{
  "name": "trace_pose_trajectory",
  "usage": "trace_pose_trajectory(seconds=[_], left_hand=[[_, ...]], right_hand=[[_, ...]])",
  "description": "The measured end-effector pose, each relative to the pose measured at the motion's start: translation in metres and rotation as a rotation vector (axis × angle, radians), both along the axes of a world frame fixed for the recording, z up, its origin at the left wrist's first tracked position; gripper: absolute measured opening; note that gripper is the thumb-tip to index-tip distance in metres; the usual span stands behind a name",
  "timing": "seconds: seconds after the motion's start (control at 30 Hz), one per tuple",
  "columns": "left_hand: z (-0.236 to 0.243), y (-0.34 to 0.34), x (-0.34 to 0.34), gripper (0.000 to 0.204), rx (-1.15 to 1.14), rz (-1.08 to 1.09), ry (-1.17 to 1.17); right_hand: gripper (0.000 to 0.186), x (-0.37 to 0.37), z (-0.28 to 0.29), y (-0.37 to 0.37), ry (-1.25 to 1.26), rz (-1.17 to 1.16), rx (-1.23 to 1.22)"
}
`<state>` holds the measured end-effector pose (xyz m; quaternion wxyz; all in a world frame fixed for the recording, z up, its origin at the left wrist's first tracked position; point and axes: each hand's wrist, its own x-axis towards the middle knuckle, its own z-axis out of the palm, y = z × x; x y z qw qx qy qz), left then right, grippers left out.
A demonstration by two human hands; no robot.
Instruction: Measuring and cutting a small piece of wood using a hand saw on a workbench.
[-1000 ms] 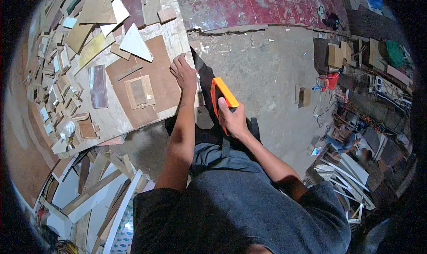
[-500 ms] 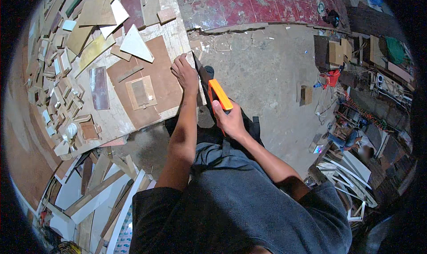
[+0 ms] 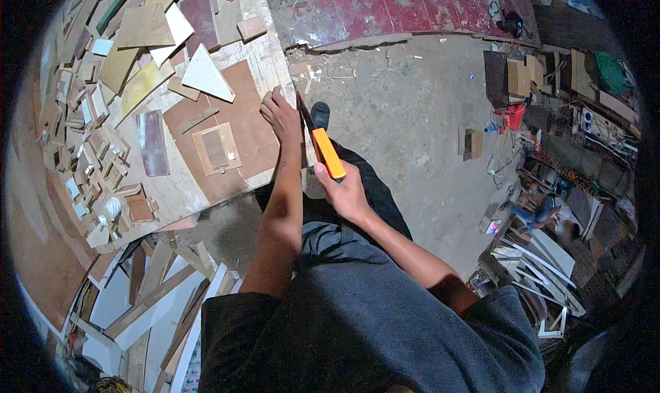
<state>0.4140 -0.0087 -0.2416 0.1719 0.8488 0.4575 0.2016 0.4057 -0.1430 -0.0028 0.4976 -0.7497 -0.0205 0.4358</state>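
Observation:
At the right edge of the worktable (image 3: pixel 148 204), my left hand (image 3: pixel 282 121) presses down, fingers stretched over the tabletop beside a brown board (image 3: pixel 254 97). Any piece under its palm is hidden. My right hand (image 3: pixel 346 193) is wrapped round the rear of a hand saw (image 3: pixel 330 156) with an orange and black handle. Its dark narrow blade points away from me and meets the table edge just right of my left hand. A small pale rectangular wood piece (image 3: pixel 203 149) with a darker centre lies on the brown board, near a thin wood strip (image 3: pixel 199 120).
Offcuts crowd the table's left and far parts, among them a white triangular piece (image 3: pixel 206 74). Planks and panels (image 3: pixel 151 297) are stacked below left. Concrete floor (image 3: pixel 426 118) stretches right, with a red bucket (image 3: pixel 510 118), cables and a blurred person (image 3: pixel 546 214) farther off.
My right hand has drawn the saw back toward me, and more of its blade shows. My left hand keeps its place on the table edge; the whole view has shifted slightly.

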Motion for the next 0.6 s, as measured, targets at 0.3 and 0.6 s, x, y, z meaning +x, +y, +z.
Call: trace_pose_trajectory(seconds=[0.3,0.6], left_hand=[[-0.003,0.000,-0.001,0.040,0.035,-0.074,0.067],[-0.003,0.001,0.002,0.039,-0.105,-0.033,0.091]], right_hand=[[0.040,0.007,0.001,0.013,0.015,-0.019,-0.103],[0.037,0.006,-0.007,0.034,-0.071,0.030,-0.061]])
